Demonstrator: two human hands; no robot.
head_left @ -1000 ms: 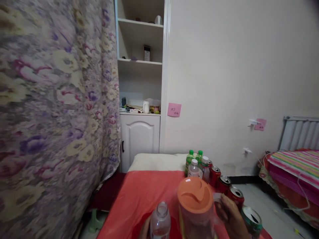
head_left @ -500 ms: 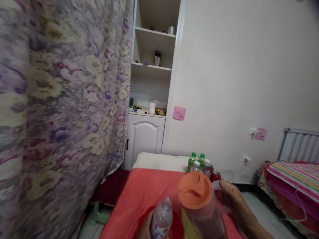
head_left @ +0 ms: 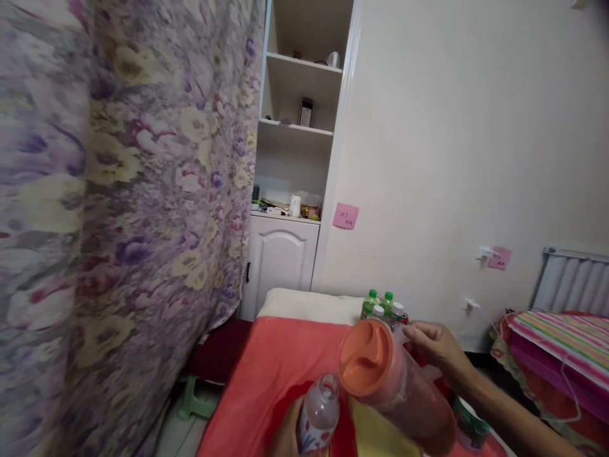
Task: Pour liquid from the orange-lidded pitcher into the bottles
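My right hand [head_left: 431, 346] grips the handle of a clear pitcher [head_left: 413, 400] with an orange lid [head_left: 366, 357]. The pitcher leans to the left, its lid toward an uncapped clear bottle [head_left: 320, 412]. Some liquid seems to be inside the pitcher, though its level is hard to make out. My left hand [head_left: 287, 428] is wrapped around the bottle, which has a printed label and stands nearly upright with its mouth up. A small gap separates the lid from the bottle's mouth. No stream of liquid shows between them.
Several capped bottles [head_left: 370, 304] stand at the far end of the red-covered table [head_left: 285, 349]. A green-labelled container [head_left: 471, 424] is beneath my right forearm. Floral curtains [head_left: 157, 222] hang at left, a green stool [head_left: 193, 400] below. At right is a bed [head_left: 566, 343].
The pitcher has tipped further to the left, and my right hand has risen with its handle. The green-labelled container has come into view. My left hand still holds the bottle.
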